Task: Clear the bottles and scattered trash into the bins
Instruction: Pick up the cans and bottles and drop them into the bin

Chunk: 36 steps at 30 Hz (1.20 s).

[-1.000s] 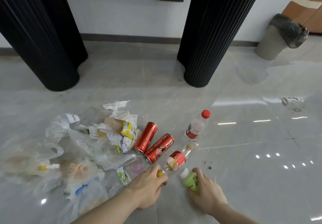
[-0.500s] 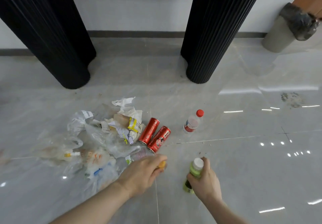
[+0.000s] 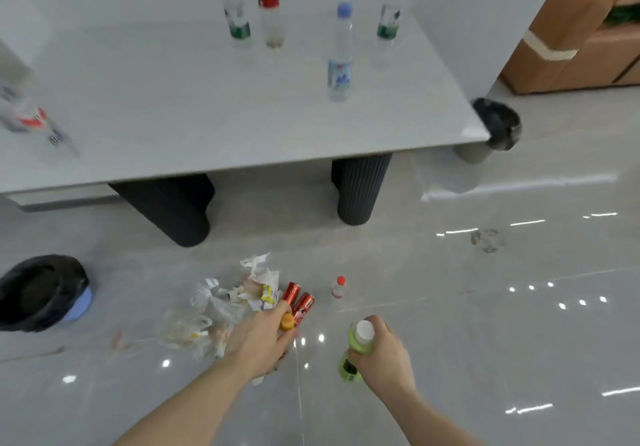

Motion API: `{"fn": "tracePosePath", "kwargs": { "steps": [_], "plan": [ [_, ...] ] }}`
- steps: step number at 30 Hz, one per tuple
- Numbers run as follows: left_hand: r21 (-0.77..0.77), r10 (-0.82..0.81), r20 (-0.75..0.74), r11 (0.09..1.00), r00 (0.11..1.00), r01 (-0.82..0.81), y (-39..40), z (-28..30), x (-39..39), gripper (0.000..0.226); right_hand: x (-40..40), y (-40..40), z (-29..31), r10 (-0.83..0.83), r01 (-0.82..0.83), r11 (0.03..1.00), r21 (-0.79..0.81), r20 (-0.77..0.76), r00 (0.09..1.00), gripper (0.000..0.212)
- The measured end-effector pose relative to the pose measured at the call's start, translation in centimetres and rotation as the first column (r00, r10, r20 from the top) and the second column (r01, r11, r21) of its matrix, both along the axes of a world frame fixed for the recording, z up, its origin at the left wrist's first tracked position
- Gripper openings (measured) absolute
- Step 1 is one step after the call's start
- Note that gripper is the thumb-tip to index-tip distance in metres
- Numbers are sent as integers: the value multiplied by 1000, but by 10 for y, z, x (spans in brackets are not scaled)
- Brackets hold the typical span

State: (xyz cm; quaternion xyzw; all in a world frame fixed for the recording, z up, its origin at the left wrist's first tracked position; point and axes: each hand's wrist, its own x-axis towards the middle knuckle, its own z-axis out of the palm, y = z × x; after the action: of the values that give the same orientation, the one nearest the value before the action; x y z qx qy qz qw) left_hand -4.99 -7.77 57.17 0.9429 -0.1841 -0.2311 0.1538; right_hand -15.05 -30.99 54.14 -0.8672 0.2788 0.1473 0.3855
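While both hands come up off the floor, the view has swung high: a second ago it looked under the furniture at the litter, and now it takes in the tabletop [image 3: 207,126] and a blue bin with a black liner [image 3: 41,293] at the far left. On that tabletop's left end a blurred bottle with a red label [image 3: 27,116] shows, and further right stand clear bottles with green [image 3: 235,5], red [image 3: 268,2] and pale blue [image 3: 339,54] labels; none of the print can be read.

Down on the floor, the heap of wrappers and plastic bags [image 3: 225,307] has not been touched. The left hand [image 3: 258,338] has its fingers curled round a bottle with an orange cap [image 3: 286,321], lifted from beside the two red cans [image 3: 298,301], whose white lettering is too small to make out. A small bottle with a red cap [image 3: 338,286] stays lying just past them.

Then the right hand [image 3: 384,355] has its fingers clamped round the neck of a green bottle [image 3: 356,345], white cap up, now clear of the floor; a dark patch low on its side may be a barcode. Far right, a grey bin with a black liner [image 3: 498,126] stands behind the table corner.

So two bottles are in hand and a bin sits on either side; my guess is that the carry comes next, with most of the clearing yet to do.
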Motion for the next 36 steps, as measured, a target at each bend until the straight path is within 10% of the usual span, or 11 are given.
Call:
{"fn": "tracePosePath", "kwargs": {
  "steps": [11,36],
  "plan": [
    [-2,53,114,999,992,-53,-122,192,12,25,21,-110,197,50,-45,997,-69,74,996,34],
    [-62,-40,78,997,996,45,-520,225,150,23,144,-497,247,35,-26,973,-227,33,999,47]
  ]
}}
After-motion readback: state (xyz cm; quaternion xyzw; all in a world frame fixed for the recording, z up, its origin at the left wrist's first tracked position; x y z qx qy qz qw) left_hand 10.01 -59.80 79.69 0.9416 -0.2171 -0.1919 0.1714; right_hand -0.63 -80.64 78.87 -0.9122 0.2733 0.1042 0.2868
